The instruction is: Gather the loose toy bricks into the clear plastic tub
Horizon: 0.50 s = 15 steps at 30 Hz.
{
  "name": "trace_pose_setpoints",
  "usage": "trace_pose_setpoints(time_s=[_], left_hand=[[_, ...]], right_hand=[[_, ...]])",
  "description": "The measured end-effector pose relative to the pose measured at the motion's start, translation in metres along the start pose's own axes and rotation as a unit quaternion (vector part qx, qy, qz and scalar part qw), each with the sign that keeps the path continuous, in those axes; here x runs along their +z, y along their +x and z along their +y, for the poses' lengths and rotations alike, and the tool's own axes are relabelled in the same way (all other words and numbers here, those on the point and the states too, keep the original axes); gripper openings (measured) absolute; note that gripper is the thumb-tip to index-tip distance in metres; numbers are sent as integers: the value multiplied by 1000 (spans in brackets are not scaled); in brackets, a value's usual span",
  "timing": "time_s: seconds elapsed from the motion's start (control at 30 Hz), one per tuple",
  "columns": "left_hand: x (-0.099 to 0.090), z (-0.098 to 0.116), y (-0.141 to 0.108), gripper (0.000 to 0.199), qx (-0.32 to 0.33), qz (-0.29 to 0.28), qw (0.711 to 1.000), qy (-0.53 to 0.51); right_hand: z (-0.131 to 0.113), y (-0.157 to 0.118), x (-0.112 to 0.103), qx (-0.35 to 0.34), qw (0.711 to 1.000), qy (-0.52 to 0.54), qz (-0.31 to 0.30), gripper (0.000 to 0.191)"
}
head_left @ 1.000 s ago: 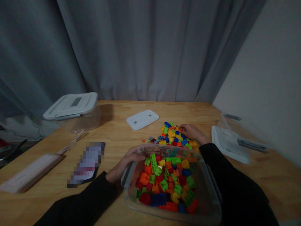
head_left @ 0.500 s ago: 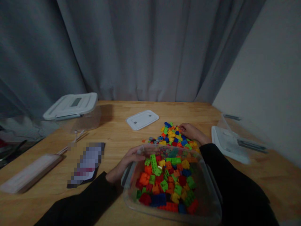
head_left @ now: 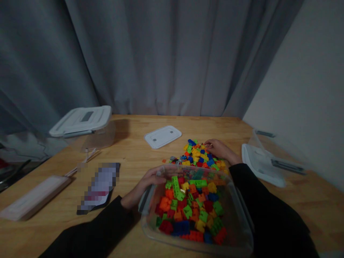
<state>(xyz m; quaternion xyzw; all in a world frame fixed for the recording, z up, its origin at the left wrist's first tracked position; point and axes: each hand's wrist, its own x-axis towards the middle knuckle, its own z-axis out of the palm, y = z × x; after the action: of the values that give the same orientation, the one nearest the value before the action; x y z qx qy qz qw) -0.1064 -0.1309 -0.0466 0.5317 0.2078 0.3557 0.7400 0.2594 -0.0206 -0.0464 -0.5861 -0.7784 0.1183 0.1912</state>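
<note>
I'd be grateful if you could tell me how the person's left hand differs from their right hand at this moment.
The left hand curls over the rim of the clear plastic tub, while the right hand reaches past it to the loose pile of toy bricks. The left hand is also nearer the camera than the right. Both are bare and come out of black sleeves.

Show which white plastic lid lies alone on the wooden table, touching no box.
The small white lid, far middle, beside the colourful plastic brick pile; the left and right lids each touch clear plastic boxes.
</note>
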Motion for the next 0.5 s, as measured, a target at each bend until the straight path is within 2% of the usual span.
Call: trace_pose_setpoints(time_s=[0.27, 0.5], left_hand=[[1, -2, 1, 56, -3, -32, 999, -23], [-2, -3, 1, 55, 4, -24, 1000, -17]], right_hand=[[6, 4, 2, -10, 999, -13, 28, 35], [7, 5, 2, -22, 999, -12, 32, 36]])
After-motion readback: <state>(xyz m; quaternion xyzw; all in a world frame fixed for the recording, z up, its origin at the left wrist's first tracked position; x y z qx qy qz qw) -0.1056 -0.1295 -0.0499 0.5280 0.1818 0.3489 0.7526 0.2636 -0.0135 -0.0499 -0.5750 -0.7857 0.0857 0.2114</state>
